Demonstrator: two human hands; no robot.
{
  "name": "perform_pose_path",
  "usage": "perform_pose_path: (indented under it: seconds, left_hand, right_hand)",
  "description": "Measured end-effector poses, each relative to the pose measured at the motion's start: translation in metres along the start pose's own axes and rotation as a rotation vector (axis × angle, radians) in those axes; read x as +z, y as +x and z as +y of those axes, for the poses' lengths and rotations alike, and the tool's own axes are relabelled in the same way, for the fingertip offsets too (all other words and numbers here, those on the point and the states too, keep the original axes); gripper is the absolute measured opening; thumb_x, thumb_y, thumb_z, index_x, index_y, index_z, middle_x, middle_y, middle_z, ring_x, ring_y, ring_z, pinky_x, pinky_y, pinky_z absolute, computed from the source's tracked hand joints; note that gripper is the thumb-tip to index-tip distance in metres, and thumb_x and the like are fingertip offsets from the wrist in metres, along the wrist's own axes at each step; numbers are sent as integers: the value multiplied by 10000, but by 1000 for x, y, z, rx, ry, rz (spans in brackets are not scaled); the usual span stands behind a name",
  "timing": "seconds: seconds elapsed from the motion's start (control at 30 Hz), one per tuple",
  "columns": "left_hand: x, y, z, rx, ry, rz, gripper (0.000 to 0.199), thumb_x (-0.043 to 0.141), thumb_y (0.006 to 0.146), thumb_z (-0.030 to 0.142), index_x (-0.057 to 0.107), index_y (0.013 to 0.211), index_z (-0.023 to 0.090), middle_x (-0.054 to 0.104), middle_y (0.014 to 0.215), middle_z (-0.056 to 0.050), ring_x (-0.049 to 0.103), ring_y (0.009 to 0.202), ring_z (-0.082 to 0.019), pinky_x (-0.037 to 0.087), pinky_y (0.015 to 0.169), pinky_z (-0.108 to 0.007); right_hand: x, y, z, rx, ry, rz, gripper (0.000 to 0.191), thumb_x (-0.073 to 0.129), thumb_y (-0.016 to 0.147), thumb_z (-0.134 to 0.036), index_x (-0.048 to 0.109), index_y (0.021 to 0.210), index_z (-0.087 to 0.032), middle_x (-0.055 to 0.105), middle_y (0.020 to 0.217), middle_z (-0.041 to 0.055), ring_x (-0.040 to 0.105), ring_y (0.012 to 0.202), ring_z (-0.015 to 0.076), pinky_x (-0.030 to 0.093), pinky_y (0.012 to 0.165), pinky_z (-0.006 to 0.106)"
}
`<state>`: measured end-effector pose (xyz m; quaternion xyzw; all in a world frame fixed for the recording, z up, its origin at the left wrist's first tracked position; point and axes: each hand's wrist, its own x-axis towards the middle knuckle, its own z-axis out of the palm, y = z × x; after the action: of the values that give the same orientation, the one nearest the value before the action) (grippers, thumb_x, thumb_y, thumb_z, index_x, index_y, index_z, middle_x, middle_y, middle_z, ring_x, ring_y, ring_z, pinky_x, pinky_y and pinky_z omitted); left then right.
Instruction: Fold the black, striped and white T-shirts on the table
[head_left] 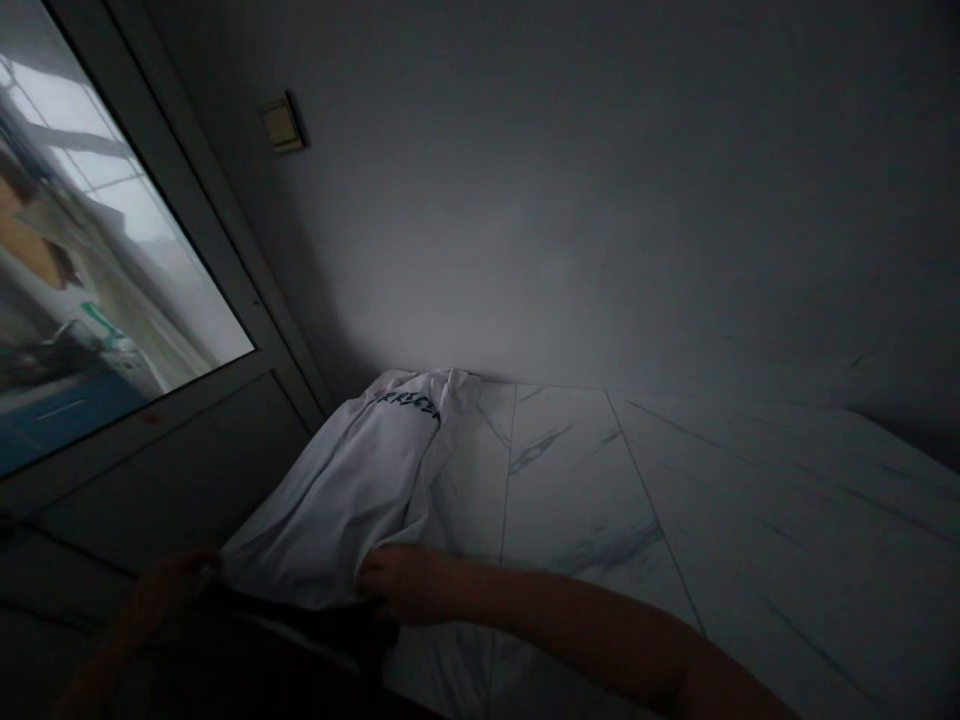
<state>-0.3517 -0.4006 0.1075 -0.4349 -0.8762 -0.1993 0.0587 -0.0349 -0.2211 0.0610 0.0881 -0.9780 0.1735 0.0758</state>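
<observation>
Cloth (330,500) was white, wrinkled, dark lettering (412,402) well beyond both fingers. Right fingers (373,578) gripped its near edge; left fingers (196,562), dim, pinched its near corner.

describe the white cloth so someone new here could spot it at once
Find the pale, grey-veined marble-look surface below the grey wall. At its left side, by the glass-paned door, lies a creased white cloth, its near edge gripped by left hand and right hand. Dark lettering near its far end sets it apart from that surface.
</observation>
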Motion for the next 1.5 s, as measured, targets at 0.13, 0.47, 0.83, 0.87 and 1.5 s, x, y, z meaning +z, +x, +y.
perform_pose_path:
  seconds: [0.13, 0.47, 0.83, 0.87, 1.5]
  left_hand:
    - [25, -31, 13, 24, -131, 193, 215, 438, 758, 444, 619, 736, 330, 743, 780, 96, 708, 772, -239, 567, 740, -407]
    - [114, -63, 321, 702, -326, -136, 564, 453, 846, 81, 490, 1376, 270, 610, 1351, -46, 566, 1245, -186, 470, 1071, -381]
    - [229, -67, 412, 733, -91, -243, 534, 571, 946, 398, 428, 1459, 353, 301, 1598, -117, 289, 1464, -359, 304, 1158, -583]
    - [234, -66, 409, 722, -91, -247, 525, 558, 951, 408, 431, 1458, 351, 306, 1597, -114, 284, 1467, -356, 297, 1161, -586]
    - [230, -64, 406, 734, -151, -305, 515, 476, 959, 491, 495, 1407, 236, 389, 1526, -137, 301, 1438, -363, 290, 1175, -544]
  right_hand:
    - [-16, -75, -9, 58, 185, 153, 372, 645, 909, -294, 589, 1258, -177, 565, 1395, 115, 524, 1289, 187, 456, 1058, 290]
    - [-25, -338, 65, 947, -125, 635, 439, 396, 954, -505, 644, 1197, -237, 590, 1368, 121, 567, 1265, 276, 475, 1070, 491]
    - [21, -424, 109, 1203, -561, 612, 611, 323, 901, -542, 573, 1346, -205, 481, 1489, 161, 403, 1391, 395, 362, 1055, 664]
    - [22, -423, 109, 1222, -564, 577, 619, 318, 902, -537, 552, 1377, -216, 462, 1508, 148, 383, 1406, 389, 341, 1063, 672]
    - [13, -419, 95, 1261, -479, 478, 641, 323, 897, -588, 501, 1430, -279, 474, 1505, 116, 385, 1412, 361, 297, 1088, 669]
